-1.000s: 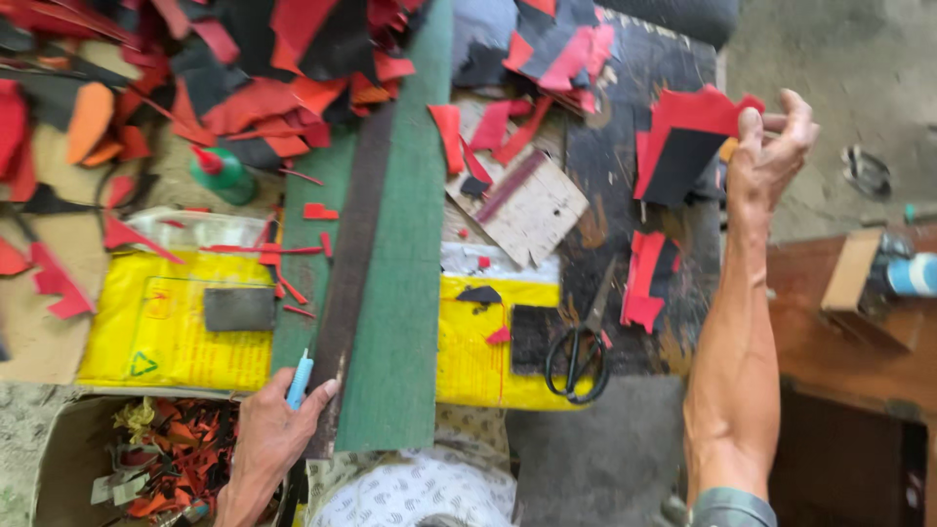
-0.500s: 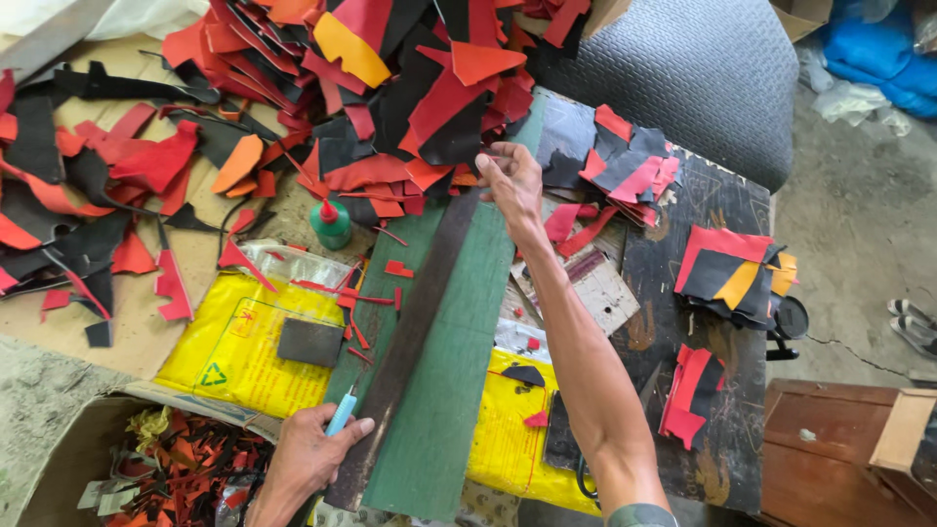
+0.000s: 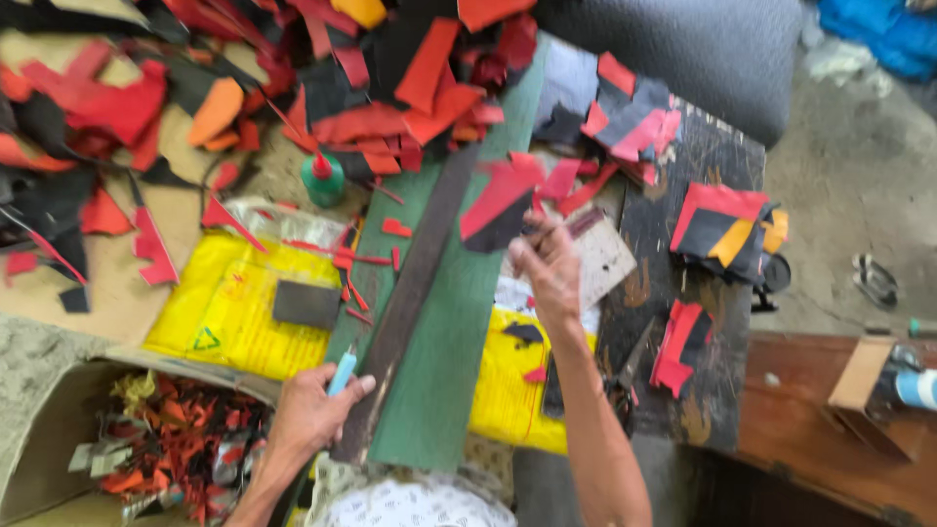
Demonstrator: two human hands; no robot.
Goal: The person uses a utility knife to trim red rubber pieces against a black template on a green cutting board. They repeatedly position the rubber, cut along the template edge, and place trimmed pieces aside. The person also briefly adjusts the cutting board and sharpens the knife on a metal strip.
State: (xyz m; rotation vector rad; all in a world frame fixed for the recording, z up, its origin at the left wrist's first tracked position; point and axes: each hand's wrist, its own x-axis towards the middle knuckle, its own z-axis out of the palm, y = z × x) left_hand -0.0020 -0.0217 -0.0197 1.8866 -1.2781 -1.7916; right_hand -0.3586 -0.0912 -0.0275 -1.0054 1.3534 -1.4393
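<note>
Head view shows your right hand pinching a red-and-black scrap above the green board, your left hand closed around a blue cutter beside the dark strip, scraps littering the worn black table.

A dark, worn worktable carried a long green cutting board with a dark strip along it. Red, black and orange scraps lay heaped at the far left, yellow sheets nearer, stacked pieces right.
</note>
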